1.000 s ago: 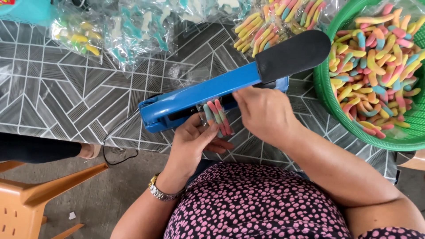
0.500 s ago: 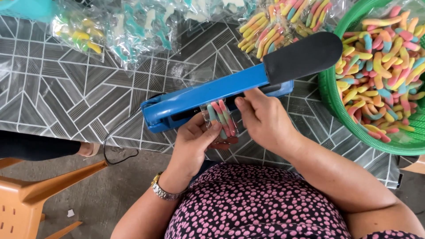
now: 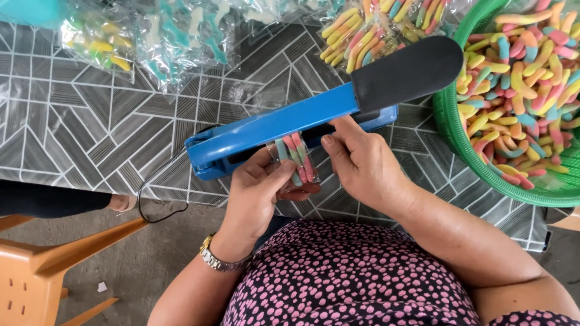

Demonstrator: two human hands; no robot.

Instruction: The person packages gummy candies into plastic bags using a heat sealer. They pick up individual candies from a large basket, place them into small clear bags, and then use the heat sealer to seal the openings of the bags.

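Head view, looking down over a grey geometric-patterned tabletop (image 3: 78, 139). Near the middle, left hand (image 3: 260, 193) pinching a small clear plastic bag of striped gummy worms (image 3: 294, 160) between thumb and fingers, bag's top edge tucked into the mouth of a blue hand-lever heat sealer with a black padded handle (image 3: 326, 115). Right hand (image 3: 362, 163) just right of the bag, fingers narrowed, index fingertip touching the sealer's lower bar and the bag's upper corner, holding nothing else. Sealer lever raised, not pressed. Far right, a green plastic mesh basket (image 3: 450, 130) heaped with loose multicoloured gummy worms (image 3: 525, 78). Far side of the table: filled clear bags of gummy candy (image 3: 362, 30), more bags with yellow and teal sweets at far left. Near left, an orange plastic chair (image 3: 36, 271) and a black power cord (image 3: 148, 205) trailing off the table edge.

Bag probably light, soft and crinkly, film likely slippery; contents squashy and free to shift. Best taken by the lower sides, keeping the empty top strip flat and away from the hot bar.
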